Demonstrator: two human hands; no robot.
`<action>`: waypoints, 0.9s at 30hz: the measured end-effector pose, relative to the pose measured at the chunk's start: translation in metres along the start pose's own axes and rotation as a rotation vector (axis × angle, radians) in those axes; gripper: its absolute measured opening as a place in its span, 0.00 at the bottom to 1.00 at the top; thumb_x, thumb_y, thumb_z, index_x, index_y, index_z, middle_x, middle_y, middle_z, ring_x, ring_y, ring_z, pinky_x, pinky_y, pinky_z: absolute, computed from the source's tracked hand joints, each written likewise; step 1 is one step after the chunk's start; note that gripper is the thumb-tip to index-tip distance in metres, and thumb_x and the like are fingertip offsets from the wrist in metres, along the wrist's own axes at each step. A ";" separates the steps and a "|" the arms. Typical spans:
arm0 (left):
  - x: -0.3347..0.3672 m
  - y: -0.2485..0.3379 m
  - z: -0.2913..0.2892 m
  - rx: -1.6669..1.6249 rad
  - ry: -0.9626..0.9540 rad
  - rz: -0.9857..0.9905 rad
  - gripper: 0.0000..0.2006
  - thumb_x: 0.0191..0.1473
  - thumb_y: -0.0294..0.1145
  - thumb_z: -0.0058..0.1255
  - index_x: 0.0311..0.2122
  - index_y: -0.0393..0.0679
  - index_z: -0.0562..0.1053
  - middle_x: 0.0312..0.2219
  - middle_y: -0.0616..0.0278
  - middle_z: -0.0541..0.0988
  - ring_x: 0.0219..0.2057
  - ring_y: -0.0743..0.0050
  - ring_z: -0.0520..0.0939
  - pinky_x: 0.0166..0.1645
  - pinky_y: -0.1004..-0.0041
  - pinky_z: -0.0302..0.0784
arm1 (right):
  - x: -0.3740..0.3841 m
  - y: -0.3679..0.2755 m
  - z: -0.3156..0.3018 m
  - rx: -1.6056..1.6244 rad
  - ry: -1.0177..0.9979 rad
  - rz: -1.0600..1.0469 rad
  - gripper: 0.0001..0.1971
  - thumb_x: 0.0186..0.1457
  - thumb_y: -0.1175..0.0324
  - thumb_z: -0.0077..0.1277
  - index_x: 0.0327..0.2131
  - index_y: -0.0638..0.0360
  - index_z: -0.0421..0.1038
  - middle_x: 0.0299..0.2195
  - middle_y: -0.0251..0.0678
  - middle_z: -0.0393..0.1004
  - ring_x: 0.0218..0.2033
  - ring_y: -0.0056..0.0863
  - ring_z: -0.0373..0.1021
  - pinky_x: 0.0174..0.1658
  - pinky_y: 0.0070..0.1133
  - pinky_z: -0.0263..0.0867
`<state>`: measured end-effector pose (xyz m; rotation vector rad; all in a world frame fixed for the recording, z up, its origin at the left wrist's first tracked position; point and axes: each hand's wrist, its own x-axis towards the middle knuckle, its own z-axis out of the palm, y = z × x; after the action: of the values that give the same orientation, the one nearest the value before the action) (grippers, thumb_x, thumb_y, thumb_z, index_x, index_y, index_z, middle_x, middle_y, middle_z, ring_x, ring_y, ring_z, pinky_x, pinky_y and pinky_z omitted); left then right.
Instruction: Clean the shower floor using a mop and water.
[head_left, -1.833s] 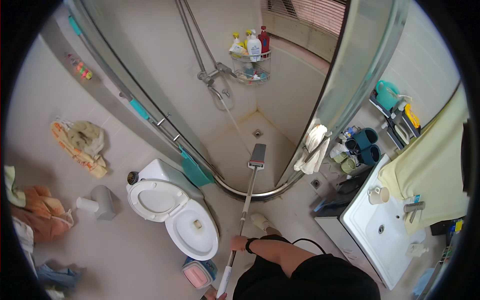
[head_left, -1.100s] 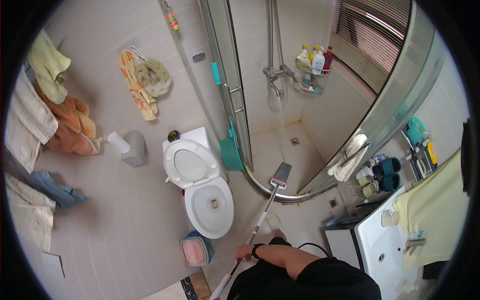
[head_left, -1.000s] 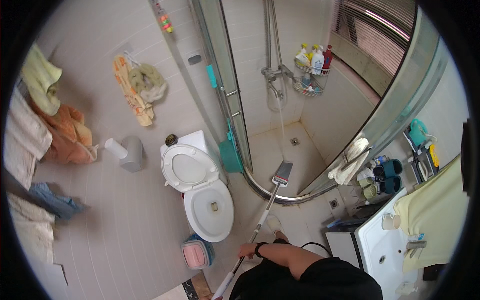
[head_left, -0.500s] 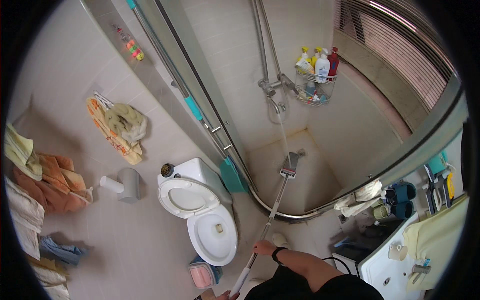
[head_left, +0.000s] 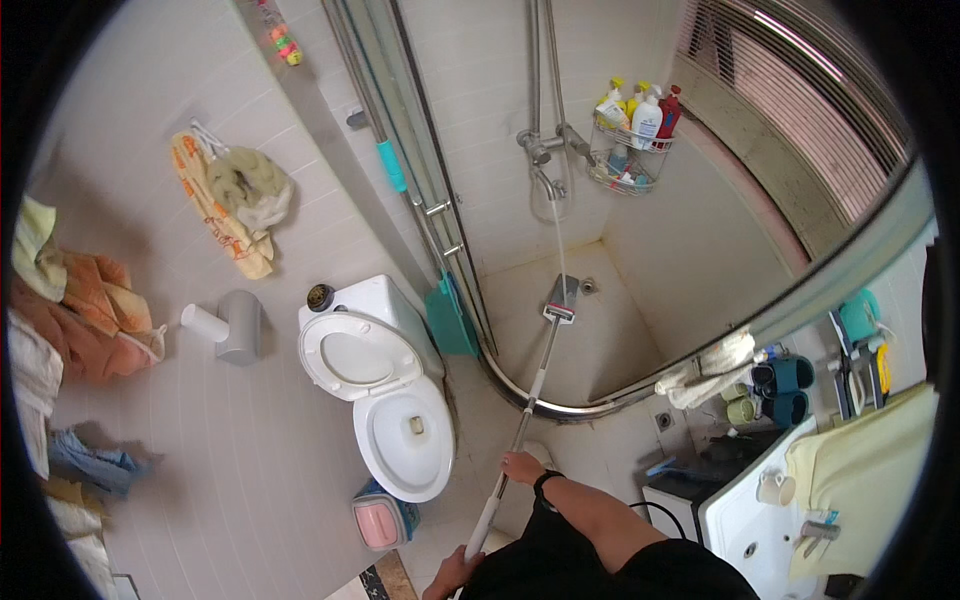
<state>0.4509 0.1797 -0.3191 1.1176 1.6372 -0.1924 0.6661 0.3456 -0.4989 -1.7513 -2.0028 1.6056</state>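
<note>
Both of my hands are closed round one long-handled flat mop [head_left: 519, 432]. My right hand [head_left: 523, 467], with a black band at its wrist, grips the metal shaft partway up. My left hand [head_left: 452, 575], lower down by the bottom edge, is wrapped at the white grip end. The grey mop head [head_left: 562, 294] rests on the shower floor [head_left: 610, 335], beside the round drain [head_left: 588, 286]. A stream of water runs from the wall tap [head_left: 548, 184] down onto the head.
A curved metal shower sill [head_left: 590, 409] passes under the shaft. Left of it stand a toilet [head_left: 405, 440] with raised lid, a teal dustpan [head_left: 451, 315] and a pink-lidded box [head_left: 378, 525]. At right are a washbasin [head_left: 745, 515] and a wire rack [head_left: 625, 185] of bottles.
The view has shifted, and more of my left hand shows. The mop head has slid slightly farther in alongside the drain. Both hands keep their hold, and water still runs.
</note>
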 end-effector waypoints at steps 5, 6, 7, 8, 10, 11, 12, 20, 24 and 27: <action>-0.042 -0.055 -0.008 -0.070 -0.047 -0.076 0.26 0.50 0.54 0.43 0.40 0.38 0.67 0.26 0.46 0.76 0.32 0.50 0.78 0.36 0.61 0.71 | -0.029 -0.041 0.059 -0.115 -0.119 0.023 0.22 0.54 0.54 0.37 0.43 0.66 0.61 0.27 0.49 0.71 0.28 0.45 0.68 0.32 0.35 0.62; -0.045 -0.085 -0.003 -0.004 0.012 -0.016 0.25 0.50 0.53 0.44 0.39 0.37 0.68 0.24 0.49 0.76 0.29 0.52 0.78 0.35 0.62 0.71 | -0.035 -0.048 0.077 -0.120 -0.154 0.072 0.24 0.54 0.53 0.37 0.44 0.67 0.59 0.28 0.51 0.71 0.30 0.47 0.68 0.34 0.36 0.62; -0.055 -0.098 -0.003 0.066 0.068 0.044 0.25 0.50 0.53 0.44 0.39 0.37 0.68 0.22 0.51 0.76 0.26 0.55 0.79 0.33 0.64 0.72 | -0.037 -0.051 0.093 -0.143 -0.157 0.067 0.24 0.54 0.53 0.37 0.44 0.67 0.59 0.28 0.51 0.71 0.30 0.47 0.68 0.34 0.36 0.62; -0.066 -0.111 -0.003 0.019 0.046 0.022 0.24 0.50 0.53 0.44 0.38 0.37 0.68 0.21 0.53 0.76 0.23 0.58 0.78 0.31 0.66 0.72 | -0.038 -0.053 0.108 -0.180 -0.248 0.070 0.28 0.55 0.51 0.35 0.49 0.68 0.53 0.35 0.53 0.69 0.34 0.46 0.67 0.36 0.36 0.62; -0.093 -0.133 -0.008 -0.052 0.015 -0.028 0.23 0.50 0.52 0.45 0.36 0.37 0.69 0.19 0.56 0.76 0.20 0.64 0.78 0.27 0.68 0.72 | -0.041 -0.051 0.141 -0.267 -0.336 -0.026 0.35 0.53 0.46 0.34 0.55 0.67 0.48 0.43 0.54 0.67 0.43 0.48 0.65 0.42 0.36 0.62; -0.103 -0.148 -0.006 -0.062 0.019 -0.023 0.23 0.50 0.52 0.45 0.36 0.37 0.69 0.19 0.56 0.76 0.20 0.64 0.78 0.27 0.68 0.72 | -0.046 -0.048 0.156 -0.279 -0.336 -0.027 0.35 0.53 0.46 0.34 0.55 0.67 0.48 0.43 0.54 0.67 0.43 0.48 0.65 0.42 0.36 0.62; -0.116 -0.166 -0.004 -0.080 0.009 -0.025 0.24 0.49 0.53 0.46 0.36 0.37 0.69 0.19 0.57 0.76 0.20 0.65 0.78 0.27 0.68 0.72 | -0.057 -0.064 0.168 -0.277 -0.361 -0.058 0.33 0.53 0.45 0.34 0.51 0.67 0.54 0.42 0.55 0.67 0.43 0.48 0.65 0.44 0.36 0.60; -0.170 -0.252 0.009 -0.150 0.069 -0.032 0.19 0.48 0.47 0.52 0.34 0.38 0.73 0.15 0.63 0.72 0.15 0.76 0.72 0.21 0.75 0.66 | -0.103 -0.126 0.198 -0.467 -0.610 -0.256 0.26 0.50 0.48 0.38 0.46 0.56 0.66 0.42 0.47 0.70 0.42 0.44 0.67 0.43 0.34 0.62; -0.165 -0.249 0.010 -0.008 0.131 0.076 0.19 0.47 0.47 0.52 0.32 0.38 0.74 0.14 0.65 0.72 0.15 0.78 0.72 0.21 0.76 0.66 | -0.112 -0.124 0.185 -0.515 -0.528 -0.296 0.24 0.50 0.47 0.38 0.44 0.54 0.65 0.37 0.42 0.72 0.37 0.42 0.68 0.41 0.32 0.62; -0.157 -0.245 0.015 -0.144 0.090 -0.068 0.18 0.47 0.47 0.53 0.31 0.38 0.72 0.14 0.65 0.71 0.14 0.80 0.71 0.19 0.76 0.65 | -0.125 -0.130 0.156 -0.395 -0.560 -0.309 0.24 0.49 0.47 0.40 0.45 0.51 0.64 0.35 0.39 0.72 0.34 0.37 0.69 0.38 0.30 0.63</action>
<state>0.2748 -0.0507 -0.2935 0.9747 1.7420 -0.0675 0.5254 0.1731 -0.4127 -1.0377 -2.8330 1.8240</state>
